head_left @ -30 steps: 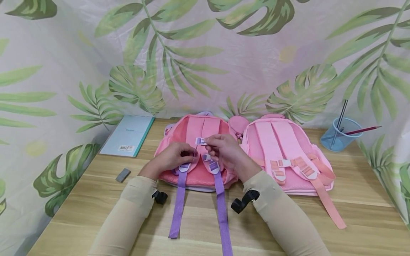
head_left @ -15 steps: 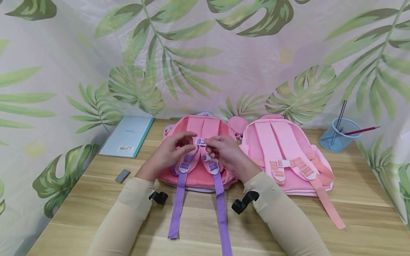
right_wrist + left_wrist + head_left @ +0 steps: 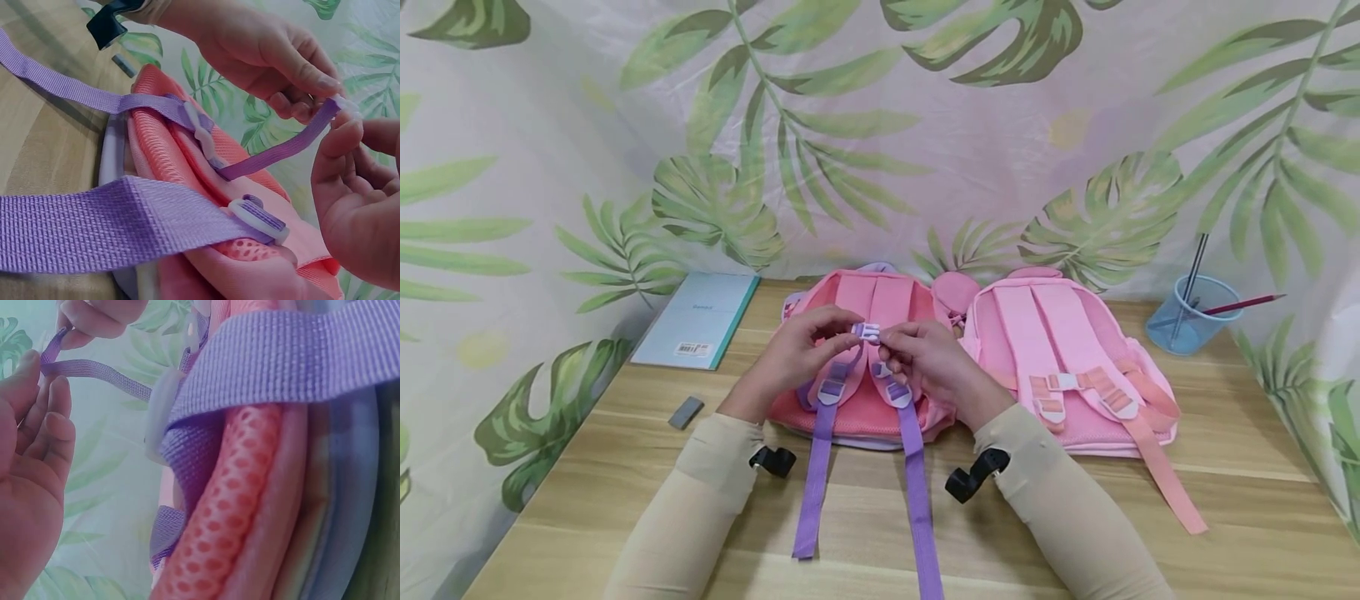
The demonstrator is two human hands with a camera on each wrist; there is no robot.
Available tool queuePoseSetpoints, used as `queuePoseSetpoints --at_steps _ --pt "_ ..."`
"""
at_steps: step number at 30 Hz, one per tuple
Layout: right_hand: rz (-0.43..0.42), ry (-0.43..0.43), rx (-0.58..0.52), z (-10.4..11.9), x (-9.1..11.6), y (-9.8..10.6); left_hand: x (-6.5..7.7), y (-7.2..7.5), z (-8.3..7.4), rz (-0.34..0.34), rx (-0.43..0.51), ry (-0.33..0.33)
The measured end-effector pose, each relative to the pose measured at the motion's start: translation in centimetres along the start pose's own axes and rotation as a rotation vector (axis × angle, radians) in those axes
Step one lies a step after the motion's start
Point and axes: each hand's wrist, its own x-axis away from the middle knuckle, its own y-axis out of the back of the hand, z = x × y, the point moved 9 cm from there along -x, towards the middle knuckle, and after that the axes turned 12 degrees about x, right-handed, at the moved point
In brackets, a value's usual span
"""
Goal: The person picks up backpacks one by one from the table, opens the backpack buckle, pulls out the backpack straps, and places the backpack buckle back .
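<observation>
Above the coral-pink backpack (image 3: pixel 883 425), a white plastic side-release buckle (image 3: pixel 870 332) shows its prongs pointing right. My left hand (image 3: pixel 805 350) pinches the buckle's strap end between thumb and fingers. From the other side, my right hand (image 3: pixel 932 354) pinches at the prong tips with thumb and index finger. A narrow purple webbing strap (image 3: pixel 281 150) runs from a shoulder strap up to the fingertips in the right wrist view. The fingers partly hide the buckle in both wrist views. Two wide purple straps (image 3: pixel 814 492) trail toward me over the table.
A light-pink backpack (image 3: pixel 1075 325) with its white chest buckle (image 3: pixel 1063 382) fastened lies to the right. A blue pen cup (image 3: pixel 1195 321) stands at the far right. On the left are a light-blue notebook (image 3: pixel 696 317) and a grey eraser (image 3: pixel 687 412). A leaf-patterned curtain (image 3: pixel 850 150) hangs behind.
My left hand has risen from the left shoulder strap to the buckle and taken hold of its strap end. The buckle has turned to show its prongs; my right hand stays beside it.
</observation>
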Motion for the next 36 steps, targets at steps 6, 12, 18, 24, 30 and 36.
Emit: queuePoseSetpoints --at_steps 6,12,18,24,30,36 --pt "-0.016 -0.008 0.001 -0.5 -0.4 -0.2 0.1 0.1 0.1 -0.007 0.044 0.005" --pt "-0.027 -0.003 -0.022 -0.6 -0.7 -0.7 0.2 0.1 0.6 -0.003 0.079 0.042" --pt "-0.006 0.025 -0.012 -0.4 -0.8 -1.3 0.2 -0.2 0.5 0.011 0.074 0.007" --pt "0.003 0.032 0.026 -0.2 -0.8 -1.3 0.2 -0.2 0.4 0.011 0.067 -0.011" --pt "-0.009 0.023 0.019 -0.5 -0.8 -1.2 0.3 -0.2 0.2 -0.002 0.041 -0.037" --pt "-0.001 0.055 0.064 -0.2 -0.8 -1.1 0.2 -0.4 0.1 0.009 0.025 -0.063"
